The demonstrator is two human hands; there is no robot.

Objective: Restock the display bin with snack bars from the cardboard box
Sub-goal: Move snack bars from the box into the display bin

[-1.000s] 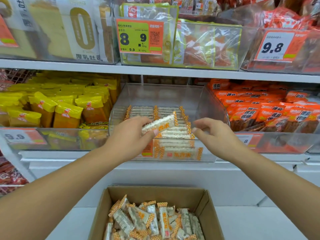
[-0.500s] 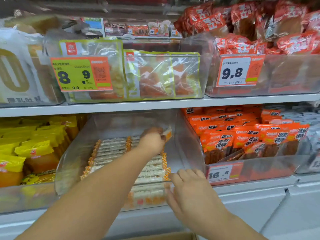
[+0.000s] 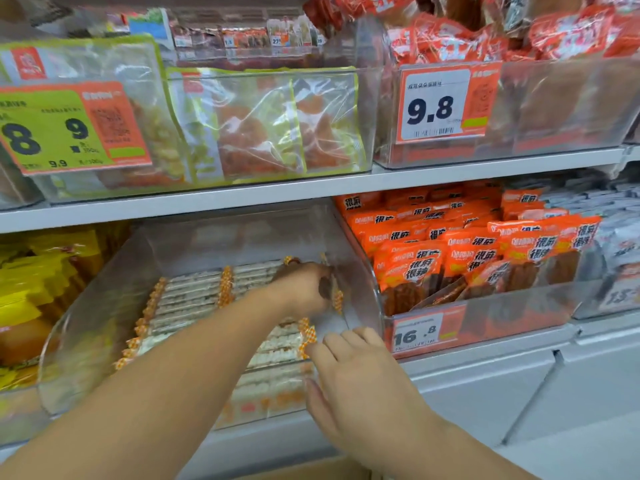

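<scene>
Evidently the placing step is in hand: the left hand [image 3: 304, 287] reaches deep into the clear display bin [image 3: 104, 306] on the lower shelf, at the far right end of the back row of snack bars [image 3: 194, 299]. Its fingers are curled downward over the row's end, where an orange-checked wrapper end [image 3: 337, 299] shows just beside them; whether the grip holds a bar or merely presses one into line, I cannot tell, since the hand itself hides the contact.

The forearm runs up from the lower left, crossing over the front row of bars, wrist bent slightly down. The right hand [image 3: 360, 372] rests at the bin's front right corner, fingers straight and spread against the transparent wall, holding nothing, likely steadying the bin.

Bars lie flat in neat rows across the bin floor, with much free height above them, so the restocking looks far from finished. Only a sliver of the cardboard box [image 3: 311, 471] shows at the bottom edge. The next move probably calls for drawing the left hand out without disturbing the rows, then dipping down to the box for more bars.
</scene>
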